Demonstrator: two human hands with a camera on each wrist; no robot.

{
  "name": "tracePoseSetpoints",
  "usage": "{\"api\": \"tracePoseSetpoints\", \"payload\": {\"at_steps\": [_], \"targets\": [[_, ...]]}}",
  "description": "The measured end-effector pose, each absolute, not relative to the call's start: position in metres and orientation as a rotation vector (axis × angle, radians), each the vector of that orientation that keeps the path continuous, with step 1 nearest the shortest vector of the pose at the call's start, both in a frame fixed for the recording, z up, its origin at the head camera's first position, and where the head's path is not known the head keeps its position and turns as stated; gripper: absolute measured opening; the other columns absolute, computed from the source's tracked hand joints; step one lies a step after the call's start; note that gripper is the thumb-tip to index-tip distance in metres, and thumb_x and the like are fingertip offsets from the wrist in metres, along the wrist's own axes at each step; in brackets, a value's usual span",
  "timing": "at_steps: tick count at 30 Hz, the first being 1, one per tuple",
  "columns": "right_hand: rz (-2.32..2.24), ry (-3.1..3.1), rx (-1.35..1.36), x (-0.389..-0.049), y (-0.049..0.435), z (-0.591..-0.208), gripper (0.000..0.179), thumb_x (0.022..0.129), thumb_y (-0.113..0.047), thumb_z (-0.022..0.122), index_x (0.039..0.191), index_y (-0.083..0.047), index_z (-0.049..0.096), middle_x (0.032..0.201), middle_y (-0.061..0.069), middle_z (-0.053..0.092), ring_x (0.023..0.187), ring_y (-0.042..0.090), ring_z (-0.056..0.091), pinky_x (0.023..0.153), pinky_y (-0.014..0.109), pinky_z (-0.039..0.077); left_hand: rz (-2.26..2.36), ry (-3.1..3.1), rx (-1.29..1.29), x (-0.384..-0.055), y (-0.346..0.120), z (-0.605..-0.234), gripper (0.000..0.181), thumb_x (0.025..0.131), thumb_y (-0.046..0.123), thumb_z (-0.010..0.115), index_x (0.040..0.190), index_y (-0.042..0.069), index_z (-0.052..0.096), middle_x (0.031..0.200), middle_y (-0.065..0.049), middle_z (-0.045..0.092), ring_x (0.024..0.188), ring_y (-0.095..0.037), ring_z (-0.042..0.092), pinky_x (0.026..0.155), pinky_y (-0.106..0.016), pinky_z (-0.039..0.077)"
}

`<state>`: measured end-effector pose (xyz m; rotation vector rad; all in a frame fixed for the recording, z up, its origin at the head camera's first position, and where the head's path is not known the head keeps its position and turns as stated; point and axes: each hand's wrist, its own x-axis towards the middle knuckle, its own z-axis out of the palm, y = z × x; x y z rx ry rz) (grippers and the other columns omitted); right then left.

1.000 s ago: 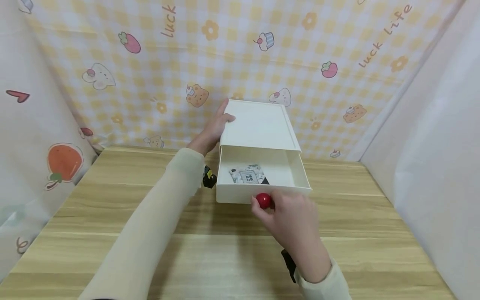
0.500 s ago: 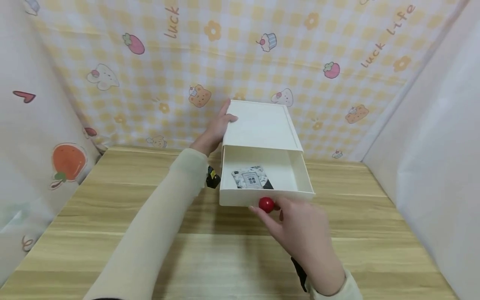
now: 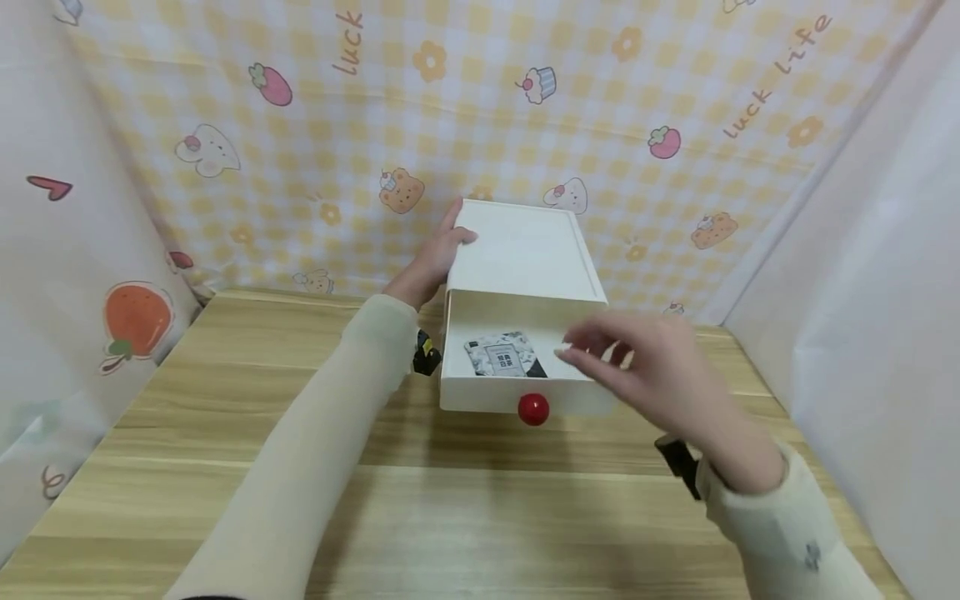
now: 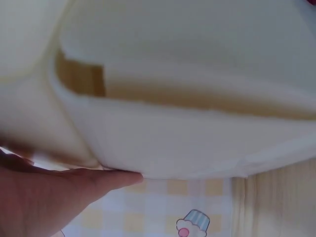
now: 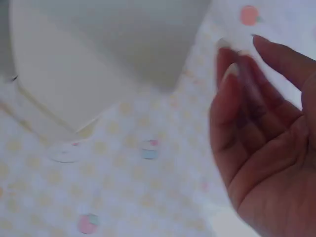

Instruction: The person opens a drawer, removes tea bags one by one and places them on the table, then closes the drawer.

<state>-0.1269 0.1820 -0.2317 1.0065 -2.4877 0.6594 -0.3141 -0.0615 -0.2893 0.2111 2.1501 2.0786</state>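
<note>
A yellow-checked cloth hangs behind a wooden table, where a white box sits near the middle of the back edge. Its drawer stands partly open toward the table's front edge. The person's right hand hovers over the drawer's right edge, fingers loosely curled, thumb and fingertips parted, holding nothing. The left hand grips the box's left edge toward the back corner, thumb over the top, other fingers partly hidden at the side. A printed sachet lies in the drawer's left half, by the front edge. A red knob juts from the drawer's front, untouched.
</note>
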Motion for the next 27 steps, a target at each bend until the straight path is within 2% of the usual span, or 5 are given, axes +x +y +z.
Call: {"api": "tracePoseSetpoints", "payload": {"at_steps": [7, 12, 16, 22, 27], "targets": [[0.516, -2.727, 1.143, -0.168, 0.185, -0.229, 0.014, 0.081, -0.017, 0.084, 0.092, -0.018, 0.076, 0.083, -0.011, 0.074, 0.073, -0.001, 0.065, 0.068, 0.025, 0.058, 2.073, 2.135, 0.200, -0.313, -0.063, -0.289, 0.074, 0.103, 0.018, 0.040, 0.164, 0.032, 0.000, 0.173, 0.004, -0.002, 0.160, -0.021, 0.002, 0.130, -0.044, 0.005], [0.414, -2.847, 1.217, -0.183, 0.183, -0.239, 0.036, 0.079, -0.021, 0.087, 0.112, -0.014, 0.076, 0.104, -0.003, 0.078, 0.089, 0.009, 0.072, 0.076, 0.034, 0.061, 2.077, 2.137, 0.192, -0.313, -0.062, -0.289, 0.075, 0.103, 0.019, 0.042, 0.164, 0.033, 0.002, 0.173, 0.004, 0.001, 0.160, -0.021, 0.004, 0.130, -0.045, 0.006], [0.381, -2.885, 1.318, -0.193, 0.178, -0.248, 0.050, 0.079, -0.016, 0.086, 0.127, -0.012, 0.070, 0.120, -0.001, 0.075, 0.103, 0.016, 0.072, 0.086, 0.038, 0.061, 2.079, 2.164, 0.170, -0.313, -0.060, -0.290, 0.074, 0.102, 0.020, 0.043, 0.164, 0.034, 0.005, 0.173, 0.005, 0.003, 0.160, -0.020, 0.004, 0.130, -0.045, 0.005], [0.286, -2.828, 1.426, -0.201, 0.172, -0.254, 0.054, 0.077, -0.010, 0.086, 0.128, -0.013, 0.070, 0.128, 0.000, 0.072, 0.120, 0.018, 0.066, 0.103, 0.042, 0.054, 2.103, 2.185, 0.152, -0.313, -0.060, -0.290, 0.073, 0.101, 0.021, 0.045, 0.164, 0.033, 0.009, 0.173, 0.005, 0.006, 0.160, -0.020, 0.005, 0.130, -0.044, 0.007], [0.257, -2.837, 1.511, -0.207, 0.168, -0.260, 0.057, 0.081, -0.005, 0.081, 0.134, -0.014, 0.066, 0.137, 0.001, 0.067, 0.129, 0.021, 0.061, 0.108, 0.043, 0.050, 2.103, 2.183, 0.151, -0.311, -0.061, -0.288, 0.073, 0.102, 0.020, 0.045, 0.164, 0.032, 0.009, 0.173, 0.006, 0.005, 0.160, -0.018, 0.005, 0.130, -0.043, 0.007]]}}
